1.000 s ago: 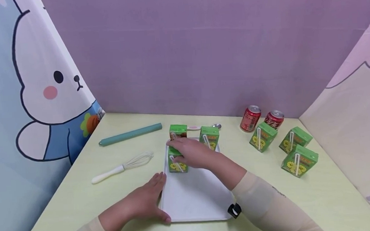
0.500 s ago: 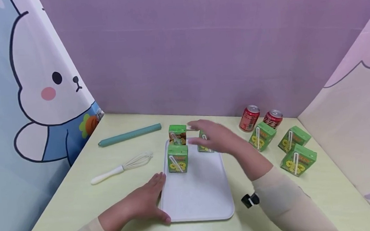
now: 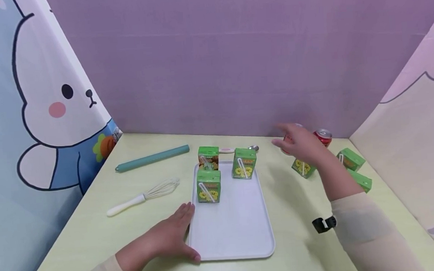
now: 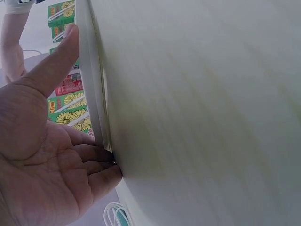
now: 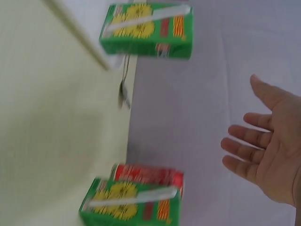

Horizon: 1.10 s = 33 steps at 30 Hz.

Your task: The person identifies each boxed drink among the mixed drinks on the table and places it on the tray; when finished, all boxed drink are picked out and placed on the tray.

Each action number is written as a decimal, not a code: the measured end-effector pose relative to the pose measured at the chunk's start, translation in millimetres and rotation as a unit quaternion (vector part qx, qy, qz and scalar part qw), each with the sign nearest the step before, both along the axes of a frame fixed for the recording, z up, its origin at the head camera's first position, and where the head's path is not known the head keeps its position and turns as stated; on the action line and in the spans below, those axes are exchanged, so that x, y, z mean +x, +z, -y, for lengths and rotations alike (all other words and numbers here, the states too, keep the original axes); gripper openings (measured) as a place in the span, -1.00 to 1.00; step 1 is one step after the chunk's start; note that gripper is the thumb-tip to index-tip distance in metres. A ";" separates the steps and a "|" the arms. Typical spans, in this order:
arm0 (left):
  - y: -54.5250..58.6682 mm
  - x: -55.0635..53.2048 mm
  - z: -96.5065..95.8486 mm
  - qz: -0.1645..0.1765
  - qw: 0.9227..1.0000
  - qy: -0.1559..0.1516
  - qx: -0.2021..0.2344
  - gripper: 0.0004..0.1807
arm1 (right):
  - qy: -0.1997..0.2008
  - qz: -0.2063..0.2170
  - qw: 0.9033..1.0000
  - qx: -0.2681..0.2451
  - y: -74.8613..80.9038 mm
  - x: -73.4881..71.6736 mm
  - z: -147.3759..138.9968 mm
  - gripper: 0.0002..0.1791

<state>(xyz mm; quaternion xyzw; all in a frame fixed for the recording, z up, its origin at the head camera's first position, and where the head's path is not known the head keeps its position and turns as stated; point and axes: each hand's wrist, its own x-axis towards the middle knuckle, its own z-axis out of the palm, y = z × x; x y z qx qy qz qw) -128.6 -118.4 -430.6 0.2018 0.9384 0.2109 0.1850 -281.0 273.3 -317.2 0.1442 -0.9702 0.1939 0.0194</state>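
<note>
A white tray (image 3: 241,225) lies on the table and bears three green drink cartons: a front-left carton (image 3: 208,188), a back-left carton (image 3: 208,157) and a back-right carton (image 3: 244,163). My left hand (image 3: 167,238) touches the tray's left side near the front corner, thumb and fingers spread along its edge; the left wrist view shows the thumb (image 4: 56,61) against the rim. Over the right side of the table my right hand (image 3: 301,145) hovers with fingers extended, holding nothing. It partly hides a red can (image 3: 287,141) and a green carton (image 3: 303,168) below.
Another red can (image 3: 323,136) and two more cartons, a rear carton (image 3: 352,158) and a front carton (image 3: 362,179), stand at the right. A whisk (image 3: 146,198) and a teal stick (image 3: 153,158) lie left of the tray. Behind the tray is a spoon (image 3: 253,148).
My right hand has let go of the front-left carton on the tray and moved right, across the back-right carton, to above the cans. The left hand and tray stay put.
</note>
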 end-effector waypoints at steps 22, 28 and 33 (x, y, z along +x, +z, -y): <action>-1.1 -0.5 -0.7 -0.003 1.000 -0.003 -0.006 0.52 | -0.145 0.135 0.979 0.055 -63.4 -27.0 -85.9 0.25; -0.2 -0.1 -0.2 -0.006 1.000 -0.001 -0.005 0.51 | -0.140 0.126 0.981 0.053 -65.2 -27.6 -84.9 0.19; -0.4 -0.2 0.4 -0.005 1.000 -0.001 -0.007 0.51 | -0.128 0.119 0.983 0.046 -63.1 -25.0 -81.7 0.07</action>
